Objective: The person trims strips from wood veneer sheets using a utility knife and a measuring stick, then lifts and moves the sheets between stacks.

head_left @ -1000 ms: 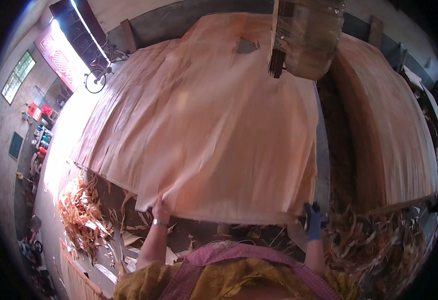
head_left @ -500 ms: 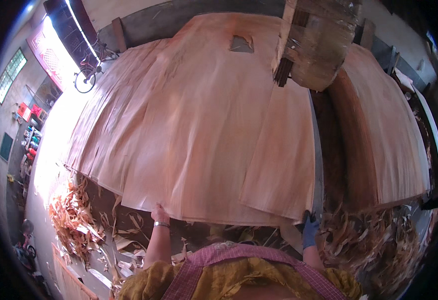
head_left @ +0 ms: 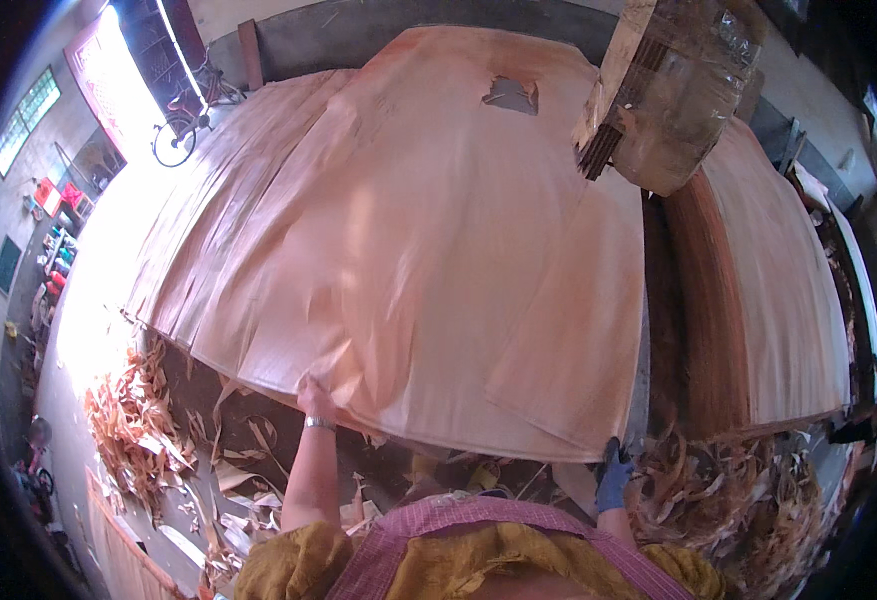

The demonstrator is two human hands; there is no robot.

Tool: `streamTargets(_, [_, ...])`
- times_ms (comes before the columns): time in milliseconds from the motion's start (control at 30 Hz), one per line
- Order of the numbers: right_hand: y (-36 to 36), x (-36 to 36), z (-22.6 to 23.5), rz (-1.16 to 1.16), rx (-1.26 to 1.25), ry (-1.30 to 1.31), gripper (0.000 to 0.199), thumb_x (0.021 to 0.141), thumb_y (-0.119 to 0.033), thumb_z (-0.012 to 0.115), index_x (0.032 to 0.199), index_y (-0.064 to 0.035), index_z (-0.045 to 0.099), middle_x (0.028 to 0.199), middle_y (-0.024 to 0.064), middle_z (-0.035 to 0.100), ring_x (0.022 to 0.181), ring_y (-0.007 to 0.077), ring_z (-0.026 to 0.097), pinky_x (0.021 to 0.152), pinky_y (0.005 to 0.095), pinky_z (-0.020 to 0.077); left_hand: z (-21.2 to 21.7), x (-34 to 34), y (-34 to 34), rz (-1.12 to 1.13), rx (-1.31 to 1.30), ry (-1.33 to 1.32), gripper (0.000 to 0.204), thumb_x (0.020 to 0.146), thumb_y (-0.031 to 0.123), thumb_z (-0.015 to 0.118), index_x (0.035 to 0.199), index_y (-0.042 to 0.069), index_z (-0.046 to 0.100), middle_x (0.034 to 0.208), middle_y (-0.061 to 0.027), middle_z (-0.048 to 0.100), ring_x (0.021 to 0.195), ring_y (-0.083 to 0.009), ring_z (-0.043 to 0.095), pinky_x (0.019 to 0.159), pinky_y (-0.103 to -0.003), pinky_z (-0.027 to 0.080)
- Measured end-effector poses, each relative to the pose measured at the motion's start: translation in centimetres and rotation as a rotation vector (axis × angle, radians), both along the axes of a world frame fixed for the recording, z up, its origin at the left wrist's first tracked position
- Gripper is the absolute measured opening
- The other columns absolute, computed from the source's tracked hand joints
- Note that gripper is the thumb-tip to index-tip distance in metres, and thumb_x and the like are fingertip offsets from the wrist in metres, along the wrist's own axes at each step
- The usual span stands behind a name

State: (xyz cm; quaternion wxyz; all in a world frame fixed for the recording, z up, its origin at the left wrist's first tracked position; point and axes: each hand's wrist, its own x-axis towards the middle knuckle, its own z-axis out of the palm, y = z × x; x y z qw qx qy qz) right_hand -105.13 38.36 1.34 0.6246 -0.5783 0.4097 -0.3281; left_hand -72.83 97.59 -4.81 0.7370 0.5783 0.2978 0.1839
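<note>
A stack of wide, thin wood veneer sheets (head_left: 438, 300), pale pinkish-tan, spreads out in front of me. My left hand (head_left: 316, 400), bare with a metal watch band at the wrist, grips the near edge of the top sheet left of centre. The veneer puckers and folds up just beside its fingers. At the near right corner of the sheets, my right hand (head_left: 613, 478), in a blue glove with dark fingertips, is closed on the edge. A narrower veneer strip shows as an overlapping outline near that corner. The sheets partly hide the fingers of both hands.
A second veneer stack (head_left: 778, 320) stands to the right across a dark gap. Above it juts a tape-wrapped cardboard piece (head_left: 673, 110). A torn hole (head_left: 511, 95) shows in the far veneer. Veneer scraps (head_left: 138, 430) litter the floor on both sides. A bicycle (head_left: 178, 135) stands far left.
My left hand has pushed slightly forward at the sheet's edge, and the veneer beside it has creased upward. The right hand stays at the corner. The whole view has shifted a little.
</note>
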Motion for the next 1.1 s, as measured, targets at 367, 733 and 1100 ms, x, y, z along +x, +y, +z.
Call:
streamTargets(367, [-5.5,5.5,-1.1,0.032,-0.324,0.437,0.04,0.089,-0.035,0.069,0.109,-0.0007,0.068,0.097,0.0017,0.065,0.081,0.013,0.056,0.071,0.029,0.0478,2.6,2.7,0.2,-0.171,0.462,0.341,0.041,0.096,0.031,0.055,0.105,-0.009,0.064,0.098,-0.0119,0.067,0.086,-0.0221,0.062,0.074,-0.035,0.052])
streamTargets(733, [-0.1,6.0,0.9,-0.052,-0.079,0.108,0.027,0.085,-0.02,0.075,0.096,0.0018,0.064,0.091,0.0005,0.062,0.079,0.0142,0.055,0.069,0.0301,0.0467,3.9,1.7,5.6,0.028,0.307,0.372,0.045,0.095,0.033,0.054,0.1,-0.011,0.064,0.09,-0.0099,0.064,0.083,-0.0199,0.058,0.073,-0.034,0.049])
streamTargets(1100, [-2.0,2.5,0.8,-0.103,0.03,0.102,0.021,0.088,-0.023,0.071,0.099,-0.0063,0.064,0.077,-0.0033,0.058,0.056,0.0064,0.048,0.047,0.0231,0.0387,6.0,-1.1,-0.7,-0.054,0.119,0.41,0.035,0.093,0.026,0.055,0.105,-0.005,0.064,0.101,-0.0114,0.063,0.09,-0.0249,0.062,0.078,-0.042,0.054])
